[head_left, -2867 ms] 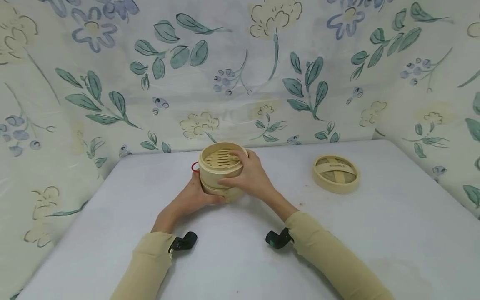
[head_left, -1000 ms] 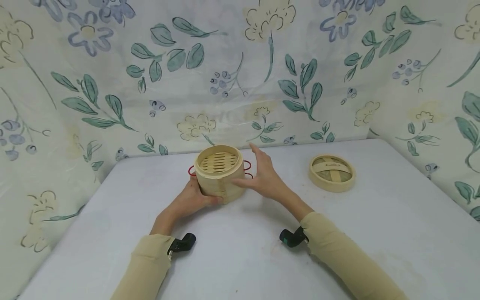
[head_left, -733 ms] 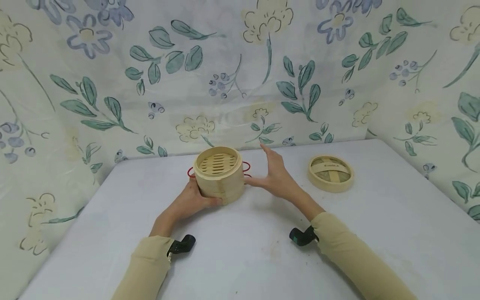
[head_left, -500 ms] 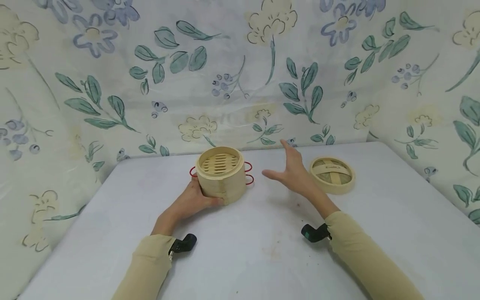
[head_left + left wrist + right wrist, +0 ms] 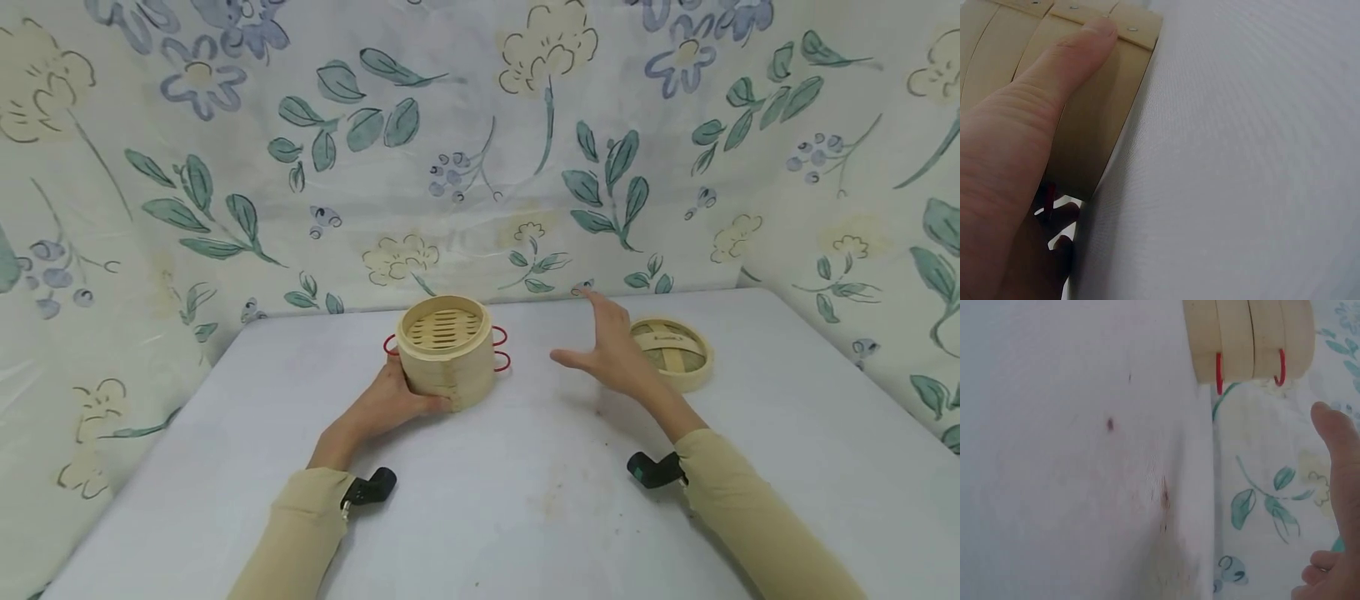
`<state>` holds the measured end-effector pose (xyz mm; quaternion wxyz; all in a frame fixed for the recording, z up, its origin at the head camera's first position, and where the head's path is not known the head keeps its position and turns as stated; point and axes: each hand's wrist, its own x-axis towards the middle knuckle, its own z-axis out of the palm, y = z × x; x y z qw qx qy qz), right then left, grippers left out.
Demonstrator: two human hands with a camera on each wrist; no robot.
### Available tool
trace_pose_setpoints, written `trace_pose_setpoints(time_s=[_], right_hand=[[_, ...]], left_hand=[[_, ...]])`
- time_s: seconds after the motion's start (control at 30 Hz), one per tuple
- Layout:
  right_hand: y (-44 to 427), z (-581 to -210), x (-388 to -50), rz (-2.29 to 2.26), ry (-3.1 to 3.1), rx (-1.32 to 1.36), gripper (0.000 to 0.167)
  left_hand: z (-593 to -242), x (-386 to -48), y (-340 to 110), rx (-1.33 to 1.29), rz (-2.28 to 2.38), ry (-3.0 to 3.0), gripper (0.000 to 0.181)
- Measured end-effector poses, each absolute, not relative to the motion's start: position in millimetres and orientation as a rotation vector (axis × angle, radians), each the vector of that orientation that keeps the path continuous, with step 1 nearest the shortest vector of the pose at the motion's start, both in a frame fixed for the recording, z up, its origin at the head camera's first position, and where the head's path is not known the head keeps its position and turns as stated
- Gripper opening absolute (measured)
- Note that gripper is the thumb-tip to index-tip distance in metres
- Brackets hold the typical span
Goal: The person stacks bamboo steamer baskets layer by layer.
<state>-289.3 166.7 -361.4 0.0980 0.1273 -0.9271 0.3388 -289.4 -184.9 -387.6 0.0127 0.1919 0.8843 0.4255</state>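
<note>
A stack of bamboo steamer baskets with red side loops stands on the white table in the head view, its slatted inside showing from above. My left hand grips its lower left side, thumb in front; in the left wrist view the thumb lies on the bamboo wall. Raised between stack and lid, my right hand has thumb and fingers spread and holds nothing. The round woven lid rests on the table, partly behind that hand. The right wrist view shows the stack apart from my right hand.
The white table carries small dark specks and faint stains at its middle. Behind it and at both sides hangs a floral-patterned cloth. Each forearm wears a black wrist device, the left one and the right one.
My right hand has let go of the stack's top and moved right, towards the lid. The upper basket now sits evenly on the lower one. My left hand keeps its grip.
</note>
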Motion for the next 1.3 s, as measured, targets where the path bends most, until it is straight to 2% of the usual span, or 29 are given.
trace_pose_setpoints(time_s=[0.23, 1.07, 1.3], right_hand=[[190, -369, -291, 0.941, -2.772, 0.335, 0.115], [249, -372, -283, 0.869, -2.73, 0.369, 0.109], [266, -371, -284, 0.872, -2.782, 0.35, 0.11]], left_hand=[[-386, -290, -188, 0.616, 1.335, 2.744, 0.091], [-387, -285, -184, 0.62, 1.399, 2.702, 0.101], [-387, -288, -184, 0.624, 1.382, 2.718, 0.096]])
